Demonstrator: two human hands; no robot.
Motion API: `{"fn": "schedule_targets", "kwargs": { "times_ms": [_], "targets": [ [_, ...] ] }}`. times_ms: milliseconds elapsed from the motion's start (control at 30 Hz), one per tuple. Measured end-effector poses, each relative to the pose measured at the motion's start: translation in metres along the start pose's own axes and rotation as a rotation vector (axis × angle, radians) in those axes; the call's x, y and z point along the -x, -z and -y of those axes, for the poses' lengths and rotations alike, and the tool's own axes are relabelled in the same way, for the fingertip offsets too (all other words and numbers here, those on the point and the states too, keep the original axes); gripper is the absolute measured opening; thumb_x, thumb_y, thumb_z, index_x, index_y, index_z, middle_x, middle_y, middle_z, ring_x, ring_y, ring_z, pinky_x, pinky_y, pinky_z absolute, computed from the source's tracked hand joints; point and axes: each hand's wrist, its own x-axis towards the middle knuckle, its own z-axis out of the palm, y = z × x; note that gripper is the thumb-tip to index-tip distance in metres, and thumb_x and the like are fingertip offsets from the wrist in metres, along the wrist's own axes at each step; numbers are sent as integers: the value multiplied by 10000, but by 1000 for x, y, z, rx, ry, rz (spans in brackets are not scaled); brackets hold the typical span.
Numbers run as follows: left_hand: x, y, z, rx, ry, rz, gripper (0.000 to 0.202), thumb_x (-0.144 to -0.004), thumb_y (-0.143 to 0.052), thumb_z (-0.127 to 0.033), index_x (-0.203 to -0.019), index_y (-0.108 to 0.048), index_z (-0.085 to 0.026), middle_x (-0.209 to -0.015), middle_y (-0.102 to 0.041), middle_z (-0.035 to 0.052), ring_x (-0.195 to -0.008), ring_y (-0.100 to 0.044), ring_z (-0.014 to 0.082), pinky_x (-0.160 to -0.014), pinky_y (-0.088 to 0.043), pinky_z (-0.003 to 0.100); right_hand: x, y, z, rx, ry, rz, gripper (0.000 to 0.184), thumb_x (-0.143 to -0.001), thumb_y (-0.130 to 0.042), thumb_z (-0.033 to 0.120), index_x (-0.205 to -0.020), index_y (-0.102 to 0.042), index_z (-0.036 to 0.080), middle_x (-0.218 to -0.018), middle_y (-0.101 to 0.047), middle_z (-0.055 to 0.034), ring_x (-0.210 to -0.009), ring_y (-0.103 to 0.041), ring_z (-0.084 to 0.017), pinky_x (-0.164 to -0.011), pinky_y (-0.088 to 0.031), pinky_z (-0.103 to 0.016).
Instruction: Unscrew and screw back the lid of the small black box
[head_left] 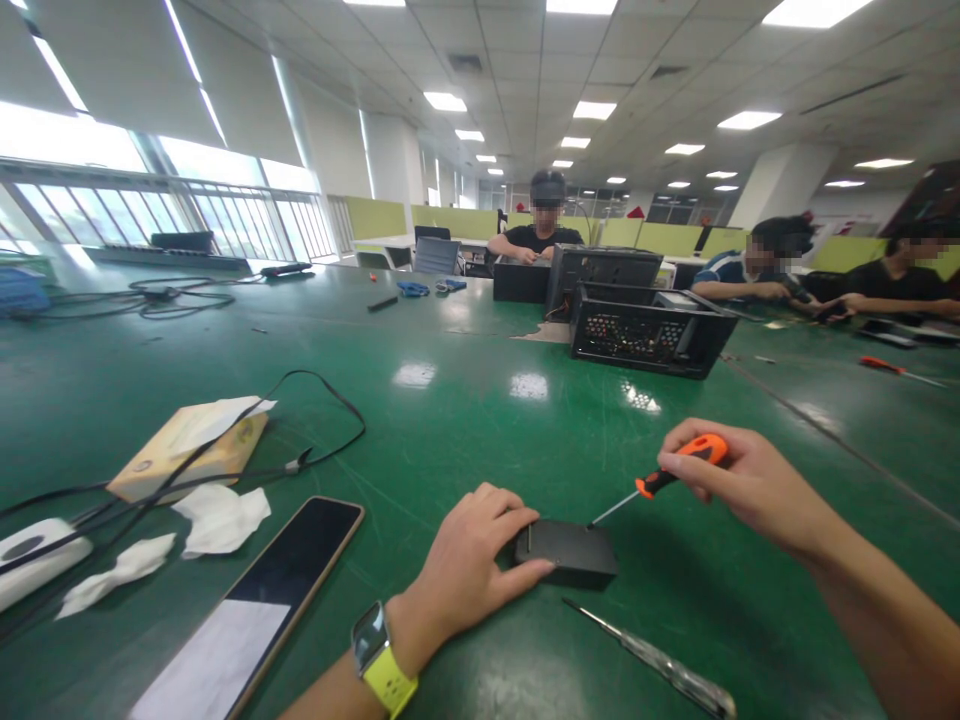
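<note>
A small black box (574,550) lies flat on the green table. My left hand (480,555) grips its left end, thumb on the near side and fingers on the far side. In my right hand (757,490) is a screwdriver with an orange and black handle (701,455). Its shaft slants down to the left, and the tip meets the box's top near the far edge. Whether a screw sits under the tip is too small to tell. Just in front of the box lies a second screwdriver (652,655) with a clear handle.
To the left are a phone (292,560), crumpled tissues (221,520), a tissue pack (191,445) and black cables (330,465). Black computer cases (649,330) stand farther back. Another screwdriver (892,367) lies at the right. Several people sit across the table (420,430).
</note>
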Motion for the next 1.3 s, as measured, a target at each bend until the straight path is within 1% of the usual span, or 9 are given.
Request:
{"fn": "schedule_targets", "kwargs": {
  "times_ms": [167,333,467,500,567,667,767,900,1300],
  "targets": [
    [0,-1,-1,18,-6,-17,342,-836,-708,-412,-1094,-664,-192,-1031,-659,85,-919,-587,250,-798,-506,389,-1,-1,0,83,37,6,362,-834,-607,559,-776,-645,203,-571,-502,40,-504,-430,-114,-480,-350,-245],
    [0,-2,0,34,-3,-24,323,-854,-689,-404,-1088,-657,-184,-1024,-659,95,-914,-581,253,-801,-503,397,7,0,14,143,154,-24,424,-937,-421,564,-876,-657,218,-700,-609,-12,-599,-533,-150,-560,-430,-274],
    [1,-1,-1,35,4,-11,331,-844,-711,-403,-1073,-657,-170,-1023,-658,94,-920,-577,265,-803,-499,409,14,3,25,171,156,-37,348,-867,-567,524,-1058,-651,246,-822,-687,-34,-617,-602,-171,-540,-468,-283],
    [1,-1,-1,39,5,-10,333,-838,-719,-399,-1070,-656,-169,-1025,-657,93,-923,-576,266,-805,-499,409,15,4,25,177,161,-49,345,-855,-583,519,-1058,-654,248,-824,-694,-36,-620,-612,-175,-535,-472,-283],
    [0,-1,-1,57,10,-11,334,-827,-734,-392,-1061,-652,-168,-1026,-654,91,-925,-577,263,-811,-498,406,16,5,25,229,166,-90,308,-842,-597,527,-940,-673,245,-687,-656,-10,-545,-572,-159,-486,-435,-270],
    [0,-1,-1,88,23,-18,336,-808,-756,-375,-1051,-643,-172,-1019,-649,82,-922,-577,254,-818,-497,397,16,3,25,321,159,-181,337,-825,-610,560,-728,-638,239,-475,-499,39,-412,-429,-119,-411,-328,-254],
    [-1,-2,0,102,29,-12,337,-801,-765,-370,-1049,-638,-179,-1018,-643,77,-919,-574,250,-819,-494,393,18,-1,28,247,162,-212,322,-852,-577,530,-757,-656,233,-492,-538,31,-409,-457,-119,-403,-335,-248],
    [0,-2,1,100,28,-2,342,-806,-759,-383,-1053,-636,-181,-1020,-639,78,-919,-570,252,-809,-491,391,19,-8,34,136,168,-162,302,-865,-569,483,-754,-667,220,-524,-580,17,-428,-495,-119,-407,-363,-236],
    [1,-3,1,101,17,-8,350,-808,-758,-397,-1049,-638,-174,-1009,-643,72,-915,-569,250,-797,-478,384,17,-19,30,170,220,-117,276,-905,-558,452,-813,-659,212,-595,-610,25,-474,-521,-108,-436,-388,-224]
  ]
}}
